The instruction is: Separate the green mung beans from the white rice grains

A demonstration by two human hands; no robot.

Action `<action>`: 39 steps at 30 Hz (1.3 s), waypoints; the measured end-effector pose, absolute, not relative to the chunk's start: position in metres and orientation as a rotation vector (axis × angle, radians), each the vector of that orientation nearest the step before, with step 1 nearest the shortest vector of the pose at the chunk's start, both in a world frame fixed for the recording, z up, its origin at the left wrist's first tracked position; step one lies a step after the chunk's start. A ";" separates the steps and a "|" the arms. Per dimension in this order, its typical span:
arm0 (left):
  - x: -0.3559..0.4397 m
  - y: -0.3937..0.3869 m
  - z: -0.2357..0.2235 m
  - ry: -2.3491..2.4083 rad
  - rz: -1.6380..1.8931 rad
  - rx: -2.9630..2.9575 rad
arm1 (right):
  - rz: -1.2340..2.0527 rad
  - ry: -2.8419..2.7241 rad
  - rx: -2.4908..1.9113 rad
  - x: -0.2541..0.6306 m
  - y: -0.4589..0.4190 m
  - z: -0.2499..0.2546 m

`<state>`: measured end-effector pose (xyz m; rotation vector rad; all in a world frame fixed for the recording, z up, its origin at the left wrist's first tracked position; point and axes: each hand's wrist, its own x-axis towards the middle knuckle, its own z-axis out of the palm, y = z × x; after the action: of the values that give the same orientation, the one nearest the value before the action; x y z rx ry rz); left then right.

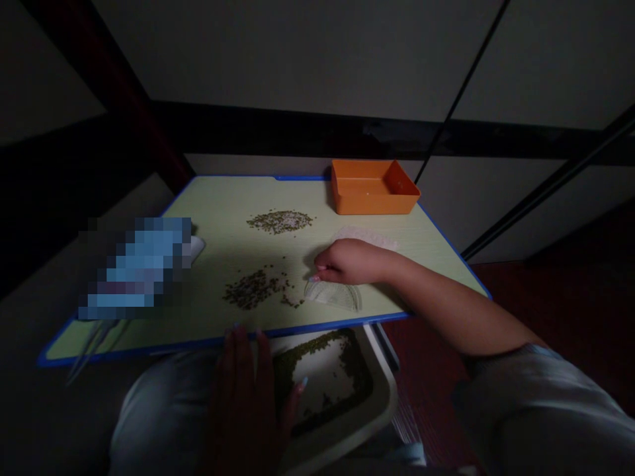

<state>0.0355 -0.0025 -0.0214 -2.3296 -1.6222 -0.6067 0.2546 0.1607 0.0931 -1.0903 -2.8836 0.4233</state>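
My right hand [347, 261] is closed, thumb and fingers pressed together, low over the board. What the fingertips pinch, if anything, is too small or hidden to make out. Just below them lies a clear protractor [335, 295], its upper part covered by the hand. A pale, flat, see-through piece [364, 236] shows behind the wrist. To the left of the fingertips is a pile of brownish seed-like bits [253, 289]. My left hand [248, 383], dim in shadow, stretches its fingers by the board's front edge, beside a white tub [384, 390] containing green grains.
The pale yellow board [218, 198] has a blue rim. Farther back lies a second pile of greenish and whitish bits [280, 221]. An orange box [374, 203] stands at the back right. A blurred-out blue item [143, 264] lies at the left, with prong-like tips [92, 347] below it.
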 end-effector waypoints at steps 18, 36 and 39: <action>0.037 -0.004 -0.020 -1.655 -0.608 -2.321 | 0.542 -2.857 -0.904 0.254 0.157 0.093; 0.038 -0.004 -0.019 -1.634 -0.596 -2.308 | 0.611 -2.845 -0.894 0.251 0.155 0.095; 0.037 -0.004 -0.020 -1.627 -0.581 -2.312 | 0.639 -2.861 -0.867 0.250 0.154 0.094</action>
<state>0.0370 -0.0042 -0.0195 -2.3124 -1.6268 -0.5814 0.2500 0.1537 0.0939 -0.8673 -2.8613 0.6388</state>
